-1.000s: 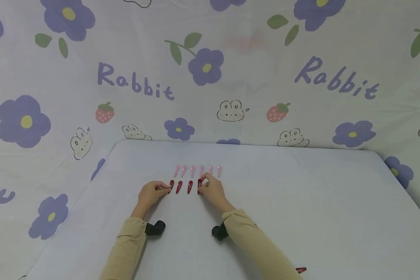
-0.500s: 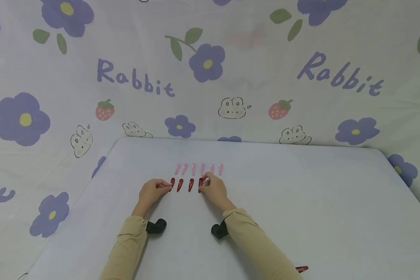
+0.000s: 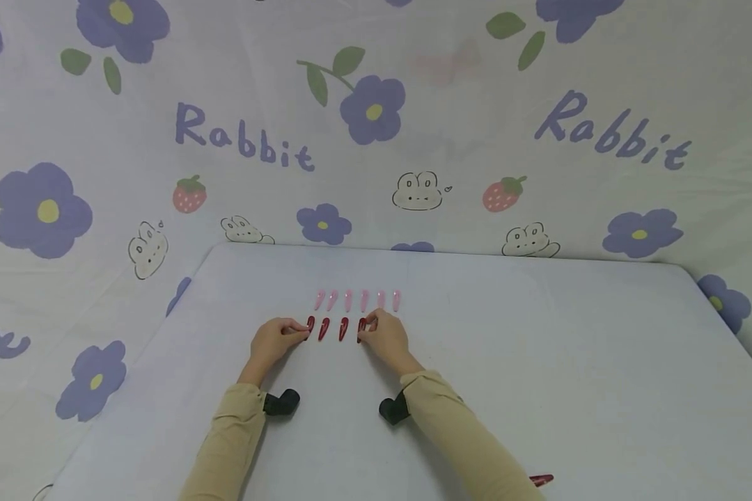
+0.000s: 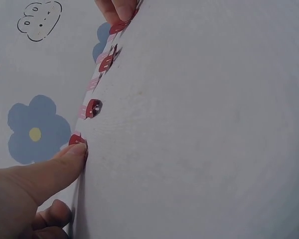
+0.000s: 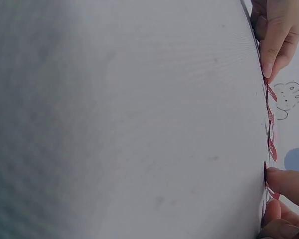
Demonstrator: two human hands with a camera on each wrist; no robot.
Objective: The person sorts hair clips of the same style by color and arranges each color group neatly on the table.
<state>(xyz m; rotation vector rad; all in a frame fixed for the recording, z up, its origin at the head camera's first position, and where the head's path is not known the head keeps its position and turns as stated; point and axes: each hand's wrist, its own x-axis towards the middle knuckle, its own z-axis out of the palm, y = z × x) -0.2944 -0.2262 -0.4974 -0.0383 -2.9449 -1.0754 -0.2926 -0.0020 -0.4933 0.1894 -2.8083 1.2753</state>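
Red snap hair clips lie in a short row on the white table in the head view. My left hand [image 3: 274,344] pinches the leftmost red hair clip [image 3: 310,324] between thumb and index finger. At the right end of the row, my right hand [image 3: 388,342] pinches another red hair clip [image 3: 361,325], partly covered by the fingers. Between the hands lie two more, a tilted red clip [image 3: 324,329] and a red clip [image 3: 343,329] beside it. In the left wrist view, the left thumb [image 4: 65,162] presses on its clip; the right wrist view shows both hands along the row.
Behind the red row runs a row of several pink hair clips [image 3: 348,300]. One more red clip [image 3: 542,480] lies at the lower right beside the right sleeve [image 3: 470,438]. A flowered cloth [image 3: 451,125] hangs behind the white table [image 3: 570,362].
The head view has shifted slightly, so the scene sits a little higher. Both hands keep their places at the ends of the red row.
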